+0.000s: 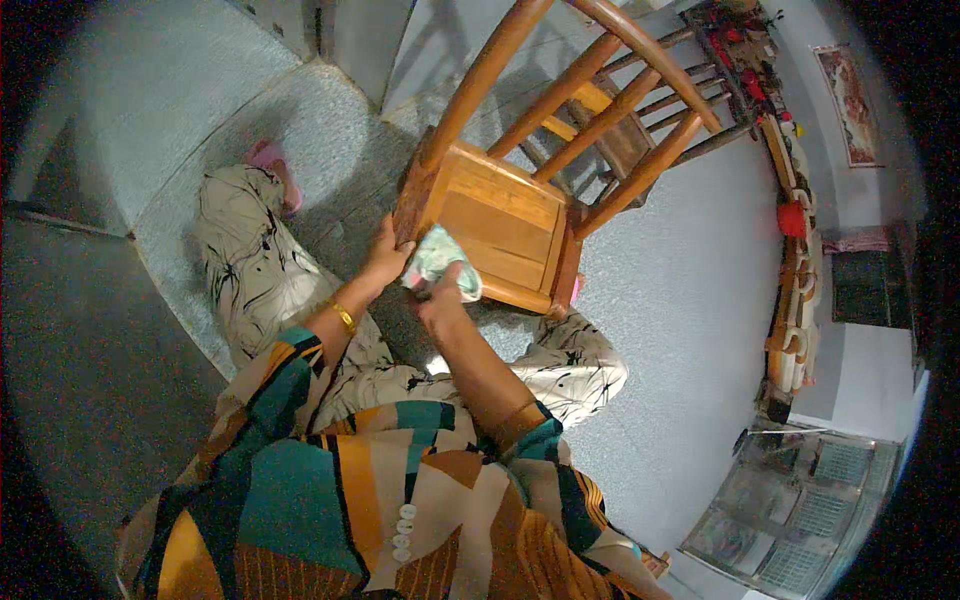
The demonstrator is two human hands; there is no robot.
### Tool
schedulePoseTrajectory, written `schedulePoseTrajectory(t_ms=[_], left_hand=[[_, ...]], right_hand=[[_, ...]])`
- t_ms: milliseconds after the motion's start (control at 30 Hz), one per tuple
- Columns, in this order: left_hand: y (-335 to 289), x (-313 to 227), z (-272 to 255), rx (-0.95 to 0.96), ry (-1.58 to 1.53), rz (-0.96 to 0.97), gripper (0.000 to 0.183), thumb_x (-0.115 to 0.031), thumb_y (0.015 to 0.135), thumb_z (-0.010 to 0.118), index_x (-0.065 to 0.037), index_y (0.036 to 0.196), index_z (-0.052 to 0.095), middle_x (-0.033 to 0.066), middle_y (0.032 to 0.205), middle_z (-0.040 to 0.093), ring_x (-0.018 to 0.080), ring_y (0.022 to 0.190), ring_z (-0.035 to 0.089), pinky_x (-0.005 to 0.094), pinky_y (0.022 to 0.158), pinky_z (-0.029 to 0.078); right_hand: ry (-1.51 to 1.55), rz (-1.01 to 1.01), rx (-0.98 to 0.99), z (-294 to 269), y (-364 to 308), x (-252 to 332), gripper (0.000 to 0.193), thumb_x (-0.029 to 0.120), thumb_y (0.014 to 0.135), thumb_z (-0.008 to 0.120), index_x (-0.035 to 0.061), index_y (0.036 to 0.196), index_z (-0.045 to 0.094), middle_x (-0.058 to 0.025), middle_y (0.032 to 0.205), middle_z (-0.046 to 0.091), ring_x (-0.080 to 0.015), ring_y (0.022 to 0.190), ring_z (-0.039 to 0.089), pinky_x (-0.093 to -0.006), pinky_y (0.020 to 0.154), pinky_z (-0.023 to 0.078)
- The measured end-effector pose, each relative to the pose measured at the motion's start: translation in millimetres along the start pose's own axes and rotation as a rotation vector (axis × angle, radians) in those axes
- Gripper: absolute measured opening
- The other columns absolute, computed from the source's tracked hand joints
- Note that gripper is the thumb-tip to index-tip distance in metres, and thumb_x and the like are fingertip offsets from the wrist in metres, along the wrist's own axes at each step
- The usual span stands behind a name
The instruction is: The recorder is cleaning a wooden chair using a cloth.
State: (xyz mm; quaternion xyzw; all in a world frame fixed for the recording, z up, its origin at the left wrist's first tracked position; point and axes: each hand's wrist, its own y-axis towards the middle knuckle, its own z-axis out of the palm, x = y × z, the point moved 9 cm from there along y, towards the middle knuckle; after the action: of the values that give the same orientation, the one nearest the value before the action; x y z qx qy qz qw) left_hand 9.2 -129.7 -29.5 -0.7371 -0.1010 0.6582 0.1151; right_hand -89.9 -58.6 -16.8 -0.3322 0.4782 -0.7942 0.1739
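Observation:
A wooden chair [490, 232] with an orange-brown seat stands in front of me, its slatted backrest rising at the far side. My left hand [386, 256], with a gold bracelet on its wrist, grips the left edge of the seat; the thumb shows on top and the other fingers are mostly hidden. In my right hand [443, 289] is a pale green and white cloth [436, 252] with a pink patch. The cloth is bunched under the fingers and lies against the near left corner of the seat.
Behind the chair stands a second, darker wooden chair [628, 150]. My legs, in pale patterned trousers [250, 250], are on either side of the near end. A long wooden bench or sofa [793, 270] lines the right wall, and a glazed door or window [800, 510] is at lower right.

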Motion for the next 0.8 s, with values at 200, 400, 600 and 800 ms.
schedulePoseTrajectory(t_ms=[200,400,600,800], left_hand=[[-7.8,-25.5,10.3,-0.04,0.055,0.038,0.061,-0.011,0.077,0.053,-0.001,0.128,0.022,0.0197,0.118,0.043,0.0299,0.111,0.041,0.0362,0.091,0.033],[0.5,-6.9,17.6,-0.01,0.178,0.007,0.069,-0.016,0.078,0.054,-0.002,0.131,0.013,0.0213,0.127,0.033,0.0306,0.117,0.035,0.035,0.096,0.028],[1.6,6.2,16.8,0.099,0.078,-0.056,0.071,-0.03,0.084,0.047,-0.006,0.133,0.003,0.0193,0.133,0.025,0.0296,0.124,0.024,0.0346,0.1,0.021],[-11.5,-15.3,14.1,0.161,-0.048,-0.221,0.073,-0.051,0.084,0.035,-0.011,0.134,0.001,0.0165,0.135,0.021,0.0299,0.123,0.025,0.0351,0.098,0.024]], right_hand=[[-0.016,-0.34,-0.067,-140.4,76.6,79.1,0.061,0.069,0.075,0.029,0.0239,0.113,0.045,-0.0006,0.113,0.048,-0.0242,0.1,0.045,-0.0504,0.079,0.038],[0.013,-0.352,0.134,-190.7,75.7,139.7,0.068,0.069,0.076,0.024,0.0166,0.115,0.044,-0.0045,0.111,0.047,-0.0236,0.095,0.046,-0.0387,0.073,0.043],[0.102,-0.42,-0.06,-140.4,55.1,104.3,0.055,0.061,0.079,0.033,0.0177,0.111,0.046,-0.0028,0.099,0.053,-0.02,0.077,0.05,-0.0344,0.062,0.043],[-0.19,-0.274,-0.083,-67.3,58.3,23.8,0.049,0.061,0.079,0.036,0.0173,0.095,0.051,-0.0018,0.089,0.054,-0.0191,0.075,0.049,-0.0353,0.056,0.041]])
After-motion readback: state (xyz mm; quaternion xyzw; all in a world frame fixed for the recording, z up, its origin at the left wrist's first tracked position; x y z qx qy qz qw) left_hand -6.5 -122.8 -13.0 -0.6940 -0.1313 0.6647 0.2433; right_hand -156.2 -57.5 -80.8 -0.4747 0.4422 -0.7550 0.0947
